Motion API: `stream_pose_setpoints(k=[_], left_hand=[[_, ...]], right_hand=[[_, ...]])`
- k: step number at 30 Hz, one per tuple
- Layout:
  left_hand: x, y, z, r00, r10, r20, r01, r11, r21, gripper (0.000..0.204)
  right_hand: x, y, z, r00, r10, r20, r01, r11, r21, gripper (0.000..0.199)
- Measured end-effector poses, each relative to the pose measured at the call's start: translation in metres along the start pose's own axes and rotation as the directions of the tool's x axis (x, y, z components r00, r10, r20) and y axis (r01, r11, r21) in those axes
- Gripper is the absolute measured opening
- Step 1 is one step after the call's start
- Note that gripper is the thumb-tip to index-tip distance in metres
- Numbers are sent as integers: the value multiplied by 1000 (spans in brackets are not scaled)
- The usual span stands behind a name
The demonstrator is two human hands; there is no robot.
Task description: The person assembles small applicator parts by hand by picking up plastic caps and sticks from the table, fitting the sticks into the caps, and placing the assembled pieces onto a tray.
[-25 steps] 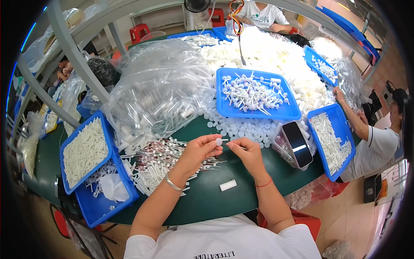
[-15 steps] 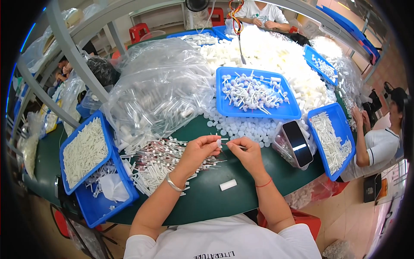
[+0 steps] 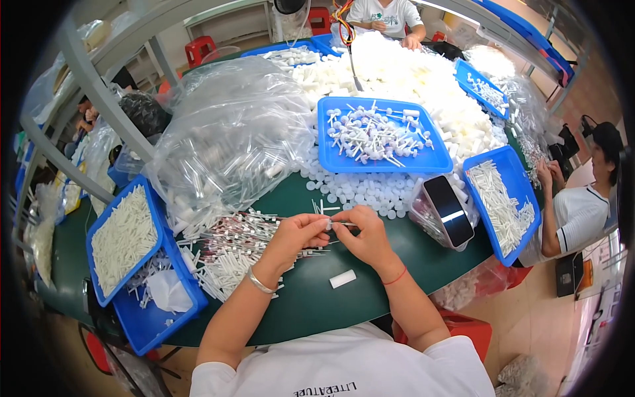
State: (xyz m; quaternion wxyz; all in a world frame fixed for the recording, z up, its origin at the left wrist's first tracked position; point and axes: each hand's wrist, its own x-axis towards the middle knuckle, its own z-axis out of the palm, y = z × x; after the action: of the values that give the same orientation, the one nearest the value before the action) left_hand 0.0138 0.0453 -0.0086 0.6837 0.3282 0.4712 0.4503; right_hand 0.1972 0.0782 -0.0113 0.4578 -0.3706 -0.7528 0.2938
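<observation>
Green tabletop (image 3: 305,311), held stick (image 3: 351,227), running left-right

Dark capital lettering (image 3: 324,390) runs in a line across the white shirt (image 3: 331,360) of the person at work, at the middle of the frame's lower edge, where it appears upside down, with part of another printed line just below it, cut off by the frame's edge. At the top of the frame, right of centre, the white T-shirt (image 3: 395,9) of a co-worker carries a chest print (image 3: 389,18) in a script-like hand, with a small green motif (image 3: 378,14) at its upper left.
</observation>
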Motion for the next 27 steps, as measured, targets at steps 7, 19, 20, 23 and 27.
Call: stream_pose_setpoints(k=[7, 19, 20, 23, 27], left_hand=[[0, -4, -8, 999, -33, 9, 33, 995, -96, 25], [-14, -8, 8, 950, 295, -105, -261, 932, 253, 22], [-16, -9, 9, 950, 293, -108, -260, 933, 250, 22], [-22, -11, 15, 773, 635, -7, -491, 605, 627, 20], [-30, -6, 19, 724, 689, -45, -534, 600, 595, 35]], right_hand=[[-3, 2, 1, 997, 27, 67, -27, 1000, 5, 9], [-6, 3, 6, 997, 42, 66, -48, 995, 88, 7], [-8, 2, 6, 968, 222, 116, -243, 946, 214, 7], [-7, 1, 2, 864, 414, 288, -500, 777, 382, 12], [1, -4, 1, 854, 399, 332, -518, 701, 489, 14]])
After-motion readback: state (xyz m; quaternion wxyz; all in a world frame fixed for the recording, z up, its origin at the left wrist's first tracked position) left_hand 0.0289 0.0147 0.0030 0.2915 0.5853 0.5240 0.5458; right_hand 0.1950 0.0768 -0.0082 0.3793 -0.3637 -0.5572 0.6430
